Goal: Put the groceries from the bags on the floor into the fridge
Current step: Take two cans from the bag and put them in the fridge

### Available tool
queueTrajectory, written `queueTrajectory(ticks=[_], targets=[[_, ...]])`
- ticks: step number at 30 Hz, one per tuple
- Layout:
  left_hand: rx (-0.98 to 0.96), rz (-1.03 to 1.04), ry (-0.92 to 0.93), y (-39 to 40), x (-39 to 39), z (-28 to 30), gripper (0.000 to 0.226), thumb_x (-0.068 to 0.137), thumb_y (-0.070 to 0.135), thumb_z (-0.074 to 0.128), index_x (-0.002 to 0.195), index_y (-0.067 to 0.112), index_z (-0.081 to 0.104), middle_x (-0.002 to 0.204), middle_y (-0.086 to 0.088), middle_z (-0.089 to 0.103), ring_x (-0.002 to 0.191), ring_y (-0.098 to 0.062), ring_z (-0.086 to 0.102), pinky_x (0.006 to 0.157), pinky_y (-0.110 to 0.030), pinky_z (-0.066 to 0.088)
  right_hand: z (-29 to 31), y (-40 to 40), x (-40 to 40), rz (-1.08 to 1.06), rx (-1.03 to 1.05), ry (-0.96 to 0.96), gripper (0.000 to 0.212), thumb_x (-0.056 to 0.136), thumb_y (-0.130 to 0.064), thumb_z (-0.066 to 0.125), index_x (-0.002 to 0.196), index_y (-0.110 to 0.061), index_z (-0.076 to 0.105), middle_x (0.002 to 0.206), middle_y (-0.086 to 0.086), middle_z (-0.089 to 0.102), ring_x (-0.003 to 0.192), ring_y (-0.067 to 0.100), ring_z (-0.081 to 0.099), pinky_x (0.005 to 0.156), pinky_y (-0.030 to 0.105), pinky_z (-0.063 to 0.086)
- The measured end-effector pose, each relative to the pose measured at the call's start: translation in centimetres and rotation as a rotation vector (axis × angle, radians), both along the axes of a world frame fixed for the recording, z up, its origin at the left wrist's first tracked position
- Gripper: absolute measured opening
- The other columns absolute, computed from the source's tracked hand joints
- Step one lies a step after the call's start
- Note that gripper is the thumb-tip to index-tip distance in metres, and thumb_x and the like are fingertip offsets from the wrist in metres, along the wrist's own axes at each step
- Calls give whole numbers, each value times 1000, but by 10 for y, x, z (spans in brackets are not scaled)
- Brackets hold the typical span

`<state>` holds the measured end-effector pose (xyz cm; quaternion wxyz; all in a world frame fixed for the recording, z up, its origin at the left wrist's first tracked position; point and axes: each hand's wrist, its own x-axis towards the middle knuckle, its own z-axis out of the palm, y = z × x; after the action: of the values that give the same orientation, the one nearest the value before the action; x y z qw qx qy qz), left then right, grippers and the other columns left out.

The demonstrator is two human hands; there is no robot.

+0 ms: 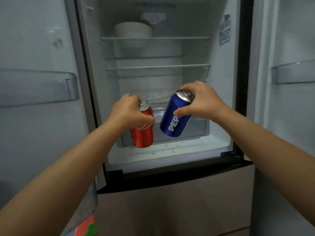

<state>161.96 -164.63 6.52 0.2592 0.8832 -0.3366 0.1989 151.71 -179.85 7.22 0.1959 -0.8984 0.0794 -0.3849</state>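
Observation:
The fridge (219,99) stands open in front of me, both doors swung out. My left hand (127,111) grips a red cola can (143,133) by its upper part, nearly upright, in front of the clear bottom drawer (197,130). My right hand (202,101) holds a blue Pepsi can (175,120) near its silver top, tilted with its base toward the left. Both cans hang in the air at the fridge opening, close to each other, above the fridge floor. No bags are in view.
A stack of white bowls (133,30) sits on the top glass shelf (156,38). A second glass shelf (157,67) lies below it. Clear door bins hang on the left door (39,86) and right door (293,72). Crumbs dot the fridge floor (170,150). Closed lower drawers sit beneath.

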Motion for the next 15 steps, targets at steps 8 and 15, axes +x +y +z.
queueTrajectory(ticks=[8, 15], targets=[[-71, 239, -88, 48, -4, 16, 44, 62, 41, 70, 94, 12, 70, 84, -5, 64, 82, -25, 61, 74, -34, 54, 19, 16, 59, 497, 281, 18, 54, 65, -3, 77, 112, -18, 55, 108, 2, 55, 84, 18, 59, 62, 27, 57], [71, 451, -130, 90, -43, -2, 65, 47, 46, 55, 105, 18, 64, 99, 1, 58, 91, -20, 57, 80, -33, 52, 10, 62, 81, 803, 75, 65, 53, 59, -9, 81, 100, -26, 52, 95, -7, 55, 77, 6, 55, 68, 21, 48]])
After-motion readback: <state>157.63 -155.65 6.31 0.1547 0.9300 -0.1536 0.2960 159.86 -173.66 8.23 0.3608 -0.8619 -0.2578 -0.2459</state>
